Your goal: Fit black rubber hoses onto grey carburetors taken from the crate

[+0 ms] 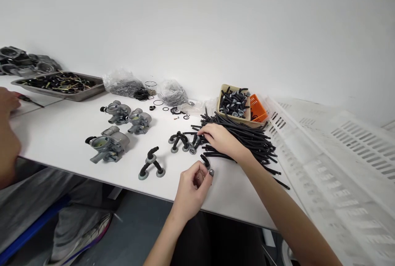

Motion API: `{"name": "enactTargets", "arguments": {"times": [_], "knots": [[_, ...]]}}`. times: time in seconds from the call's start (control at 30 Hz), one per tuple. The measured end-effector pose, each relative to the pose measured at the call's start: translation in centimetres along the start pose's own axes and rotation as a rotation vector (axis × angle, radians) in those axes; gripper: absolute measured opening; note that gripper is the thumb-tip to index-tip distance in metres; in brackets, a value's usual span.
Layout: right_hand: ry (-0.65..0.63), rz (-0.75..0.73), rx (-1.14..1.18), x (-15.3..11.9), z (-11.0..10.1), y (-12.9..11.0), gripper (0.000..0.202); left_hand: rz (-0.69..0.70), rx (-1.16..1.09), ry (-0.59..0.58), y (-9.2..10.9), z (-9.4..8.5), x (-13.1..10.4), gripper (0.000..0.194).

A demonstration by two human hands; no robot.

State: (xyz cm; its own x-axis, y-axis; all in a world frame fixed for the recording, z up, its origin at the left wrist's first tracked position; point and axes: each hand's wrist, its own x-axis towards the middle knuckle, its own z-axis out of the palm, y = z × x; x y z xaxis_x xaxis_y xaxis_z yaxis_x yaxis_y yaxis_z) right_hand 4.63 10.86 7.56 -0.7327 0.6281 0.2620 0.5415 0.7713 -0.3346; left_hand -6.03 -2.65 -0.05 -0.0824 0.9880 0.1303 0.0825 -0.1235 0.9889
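Hose assembly, pick step: left hand (194,187) is pinching a short hose piece (205,162); right hand (219,139) is lying open on the hose pile (247,140), bench (61,134). Next, likely: selecting one hose cleanly.

Left hand (191,190) bare, grey-painted nails; right hand (220,139) bare; forearms unsleeved, no rings visible

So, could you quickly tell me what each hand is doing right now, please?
Left hand: closed, pinching a short black rubber tube with a grey metal end cap.
Right hand: fingers curled on the pile of black rubber tubes; grip cannot be told.
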Motion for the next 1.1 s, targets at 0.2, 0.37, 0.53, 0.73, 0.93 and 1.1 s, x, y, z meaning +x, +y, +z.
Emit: {"name": "enactTargets", "arguments": {"times": [0.2,0.37,0.53,0.73,0.93,1.1], "knots": [[-0.171,0.142,-0.287,2.2,0.0,0.5,0.012,-0.016,-0.008,-0.005,-0.1,0.0,0.1,0.023],[-0.133,0.223,-0.350,1.6,0.3,0.6,0.010,-0.004,0.005,-0.003,-0.1,0.0,0.1,0.023],[-0.141,0.264,-0.383,1.5,0.4,0.7,0.011,-0.013,0.009,0.000,0.0,0.0,0.0,0.022],[-0.144,0.265,-0.424,1.3,0.7,-0.2,0.008,0.002,0.017,0.000,0.0,0.1,0.1,0.024],[-0.092,0.269,-0.400,1.0,-0.2,-0.3,0.010,0.001,0.021,0.003,0.1,0.0,0.1,0.022],[0.173,0.171,-0.163,1.8,-0.8,0.0,0.013,0.005,0.023,0.003,0.0,0.0,0.1,0.022]]}}
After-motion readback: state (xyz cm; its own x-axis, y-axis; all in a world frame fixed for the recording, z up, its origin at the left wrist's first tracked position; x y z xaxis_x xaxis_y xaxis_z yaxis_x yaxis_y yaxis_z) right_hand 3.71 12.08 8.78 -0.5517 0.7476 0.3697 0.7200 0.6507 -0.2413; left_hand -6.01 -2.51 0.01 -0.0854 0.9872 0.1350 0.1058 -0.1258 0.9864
